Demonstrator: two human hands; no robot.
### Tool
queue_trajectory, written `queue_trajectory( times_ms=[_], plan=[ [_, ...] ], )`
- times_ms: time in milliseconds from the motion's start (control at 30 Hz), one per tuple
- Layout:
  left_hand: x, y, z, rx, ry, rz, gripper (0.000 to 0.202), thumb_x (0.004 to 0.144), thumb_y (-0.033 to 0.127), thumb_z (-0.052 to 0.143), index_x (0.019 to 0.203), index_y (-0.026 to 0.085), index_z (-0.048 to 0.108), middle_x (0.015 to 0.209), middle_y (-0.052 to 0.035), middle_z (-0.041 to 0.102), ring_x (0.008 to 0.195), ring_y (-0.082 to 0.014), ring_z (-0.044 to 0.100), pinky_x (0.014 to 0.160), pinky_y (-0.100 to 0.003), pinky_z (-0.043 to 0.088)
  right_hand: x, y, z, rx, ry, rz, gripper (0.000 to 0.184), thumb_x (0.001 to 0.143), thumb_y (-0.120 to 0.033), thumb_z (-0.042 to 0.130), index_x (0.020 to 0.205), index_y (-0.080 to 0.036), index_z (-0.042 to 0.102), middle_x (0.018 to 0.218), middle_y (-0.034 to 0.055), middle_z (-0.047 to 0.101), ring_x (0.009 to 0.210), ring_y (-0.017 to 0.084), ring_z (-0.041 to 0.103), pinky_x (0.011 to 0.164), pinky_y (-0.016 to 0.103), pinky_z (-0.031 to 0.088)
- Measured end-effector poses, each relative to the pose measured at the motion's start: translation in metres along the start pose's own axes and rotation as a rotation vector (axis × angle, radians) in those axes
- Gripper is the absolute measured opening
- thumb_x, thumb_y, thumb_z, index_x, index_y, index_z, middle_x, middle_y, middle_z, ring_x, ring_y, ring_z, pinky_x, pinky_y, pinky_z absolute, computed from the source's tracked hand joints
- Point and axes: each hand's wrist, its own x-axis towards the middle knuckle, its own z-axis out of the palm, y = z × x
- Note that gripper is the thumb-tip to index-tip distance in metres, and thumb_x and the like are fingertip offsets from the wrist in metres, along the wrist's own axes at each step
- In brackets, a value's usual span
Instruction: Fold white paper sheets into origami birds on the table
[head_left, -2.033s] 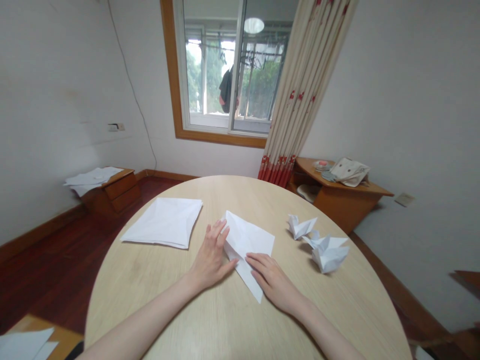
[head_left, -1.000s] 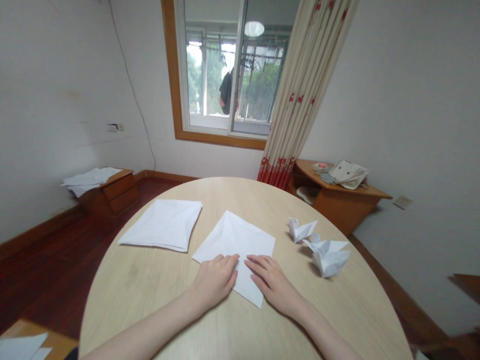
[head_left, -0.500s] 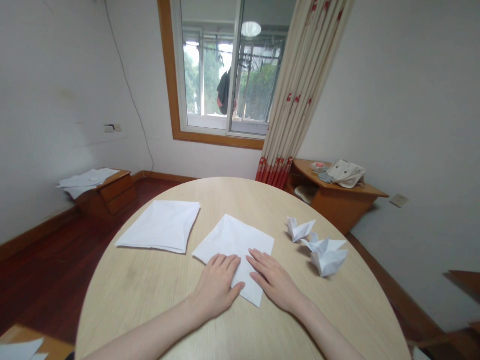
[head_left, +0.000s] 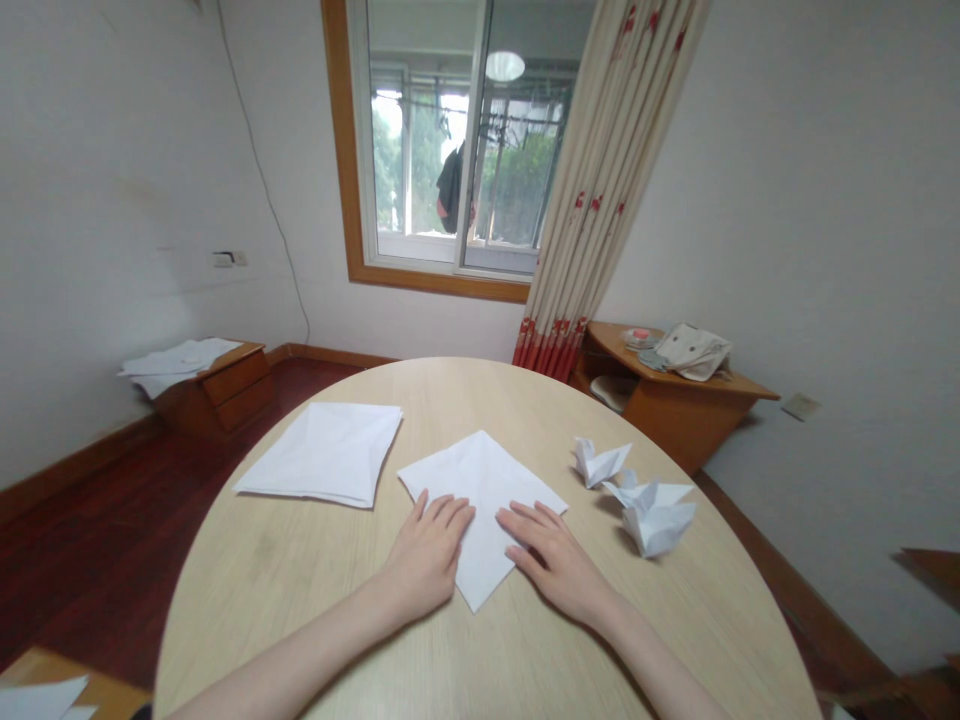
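Note:
A white sheet of paper [head_left: 484, 480] lies flat on the round table, one corner pointing at me and one pointing away. My left hand [head_left: 431, 550] rests on its left side, fingers stretched out flat. On the right side of the sheet lies my right hand [head_left: 555, 555], palm down with its fingers extended and a little apart. Faint creases show across the paper. Parts of its left and right edges are hidden under the hands.
A stack of white paper sheets [head_left: 322, 455] lies to the left on the pale wooden table [head_left: 315, 590]. Several folded paper birds [head_left: 656, 520] stand on the right. Beyond the table are a low drawer cabinet [head_left: 236, 385] and a corner shelf [head_left: 675, 410] holding a cloth bag.
The sheet has turned, so its near corner has swung left and now points straight towards me. Both hands have stayed flat on it, with the left thumb now tucked closer in.

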Motion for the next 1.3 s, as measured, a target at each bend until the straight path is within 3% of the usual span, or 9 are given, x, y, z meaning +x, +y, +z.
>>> queue_trajectory(
  times_ms=[167,367,500,633,800,1133,1300],
  plan=[
    [0.001,-0.004,-0.003,-0.023,-0.008,-0.018,0.047,0.084,0.010,0.043,0.130,0.021,0.047,0.137,-0.0072,0.051,0.128,-0.0241,0.042,0.113,-0.050,0.019,-0.002,0.001,-0.009,0.017,-0.035,-0.006,0.044,0.092,-0.043,0.051,0.133,-0.027,0.052,0.136,0.0063,0.054,0.134,0.026,0.039,0.113,0.055,0.018],
    [0.003,-0.008,0.001,-0.116,0.033,-0.014,0.041,0.084,0.009,0.049,0.123,0.019,0.052,0.129,-0.0090,0.057,0.117,-0.0231,0.053,0.100,-0.040,0.042,-0.004,0.005,-0.013,0.062,-0.104,-0.002,0.056,0.086,-0.049,0.059,0.136,-0.026,0.048,0.140,0.0059,0.050,0.137,0.027,0.033,0.114,0.054,0.020],
    [0.001,-0.003,0.002,-0.183,0.022,-0.021,0.043,0.082,0.001,0.045,0.122,0.015,0.054,0.126,-0.0089,0.059,0.115,-0.0214,0.055,0.098,-0.035,0.045,-0.005,0.004,-0.012,0.049,-0.117,0.007,0.054,0.087,-0.045,0.059,0.136,-0.027,0.048,0.141,0.0051,0.047,0.137,0.028,0.034,0.113,0.053,0.024],
    [-0.002,0.008,-0.003,-0.245,-0.004,-0.024,0.028,0.091,0.016,0.047,0.117,0.017,0.057,0.121,-0.0077,0.062,0.110,-0.0214,0.058,0.095,-0.036,0.047,-0.005,-0.003,-0.014,-0.018,-0.141,0.032,0.050,0.089,-0.041,0.056,0.136,-0.026,0.048,0.143,0.0044,0.045,0.137,0.027,0.034,0.112,0.051,0.027],
    [-0.003,0.014,-0.009,-0.180,-0.056,0.028,0.029,0.087,0.029,0.060,0.114,0.020,0.058,0.120,-0.0065,0.063,0.110,-0.0250,0.057,0.094,-0.040,0.048,-0.007,-0.010,-0.017,-0.077,-0.168,0.086,0.051,0.089,-0.038,0.055,0.136,-0.023,0.048,0.145,0.0060,0.041,0.137,0.027,0.034,0.111,0.049,0.031],
    [-0.001,0.010,-0.005,-0.130,-0.064,0.014,0.034,0.083,0.029,0.066,0.114,0.018,0.058,0.127,-0.0086,0.058,0.116,-0.0268,0.053,0.097,-0.042,0.046,-0.007,-0.015,-0.023,-0.081,-0.176,0.088,0.052,0.084,-0.040,0.062,0.132,-0.023,0.053,0.140,0.0070,0.048,0.132,0.028,0.041,0.110,0.048,0.030],
    [-0.002,0.008,-0.004,-0.131,-0.064,0.015,0.035,0.082,0.030,0.068,0.113,0.018,0.058,0.125,-0.0082,0.059,0.115,-0.0268,0.052,0.097,-0.042,0.045,-0.007,-0.015,-0.028,-0.020,-0.212,0.076,0.055,0.081,-0.039,0.065,0.133,-0.029,0.052,0.140,0.0052,0.049,0.130,0.028,0.043,0.114,0.053,0.018]
  ],
)
